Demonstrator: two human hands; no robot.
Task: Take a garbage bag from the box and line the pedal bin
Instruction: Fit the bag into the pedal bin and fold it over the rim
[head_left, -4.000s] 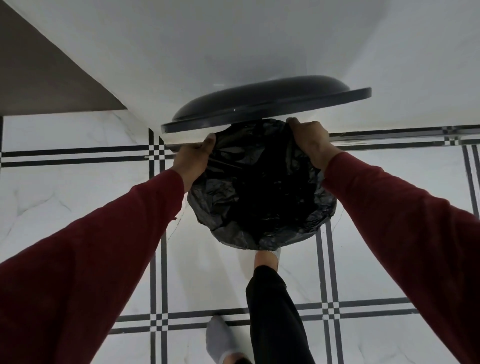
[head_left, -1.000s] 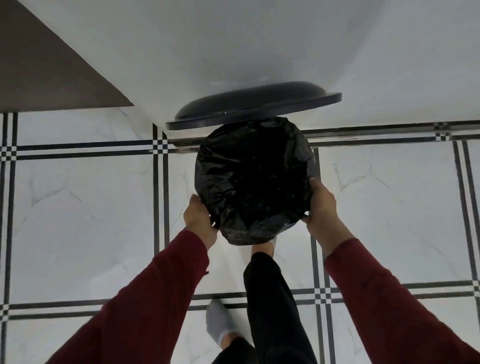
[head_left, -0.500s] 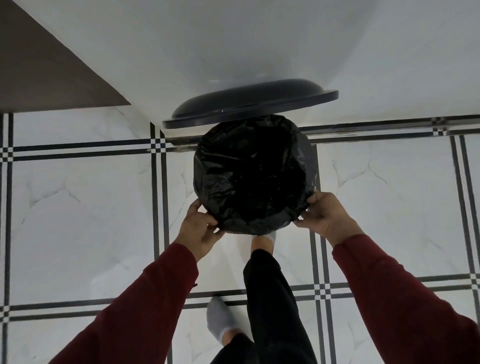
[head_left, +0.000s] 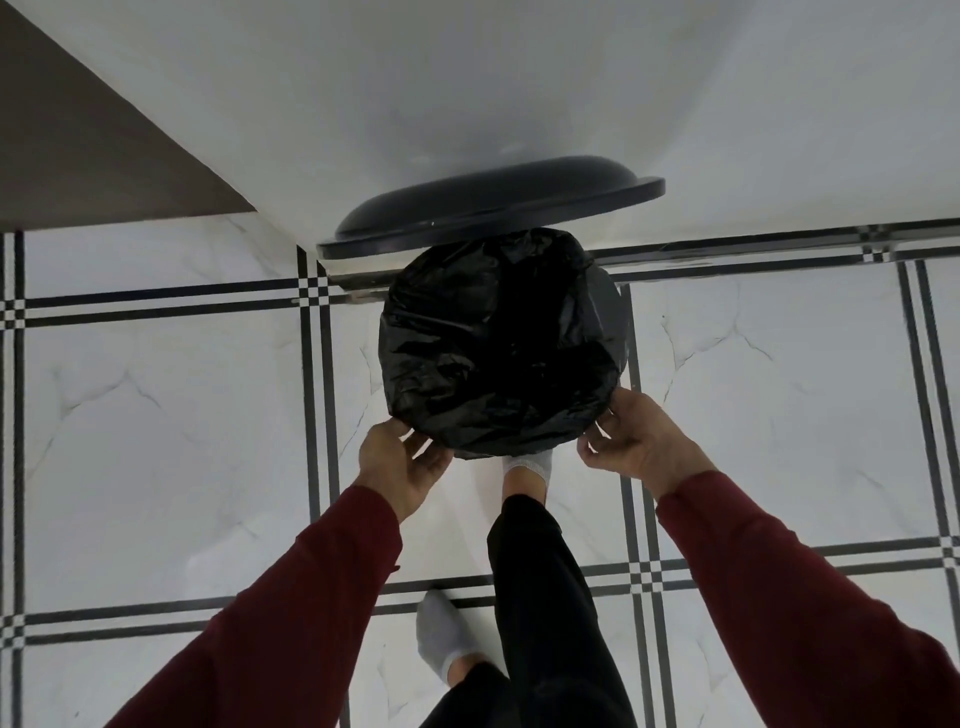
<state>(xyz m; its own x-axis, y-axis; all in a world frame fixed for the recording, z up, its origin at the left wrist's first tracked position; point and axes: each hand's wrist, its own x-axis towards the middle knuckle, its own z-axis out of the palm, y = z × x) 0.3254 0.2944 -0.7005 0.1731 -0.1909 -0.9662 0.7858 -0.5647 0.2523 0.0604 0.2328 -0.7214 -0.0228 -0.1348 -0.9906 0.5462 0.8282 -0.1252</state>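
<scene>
The pedal bin (head_left: 620, 317) stands on the floor against the wall, its dark lid (head_left: 493, 213) raised. A black garbage bag (head_left: 498, 343) fills its mouth and is folded down over the rim, hiding most of the bin body. My left hand (head_left: 402, 467) is at the front-left lower edge of the bag, fingers loosely curled and holding nothing. My right hand (head_left: 631, 444) is at the front-right edge, and its fingertips just touch the plastic. A foot in a white sock (head_left: 527, 467) reaches under the bin's front, where the pedal is hidden.
White marble floor tiles (head_left: 156, 415) with black line borders surround the bin. A white wall (head_left: 467, 78) rises right behind it, and a brown surface (head_left: 78, 156) lies at the upper left. My other foot (head_left: 447, 639) in a grey sock stands nearer to me.
Both hands slid from the back of the rim round to the front, pulling the bag down over it. In the last half second they loosened and drew slightly off the bag.
</scene>
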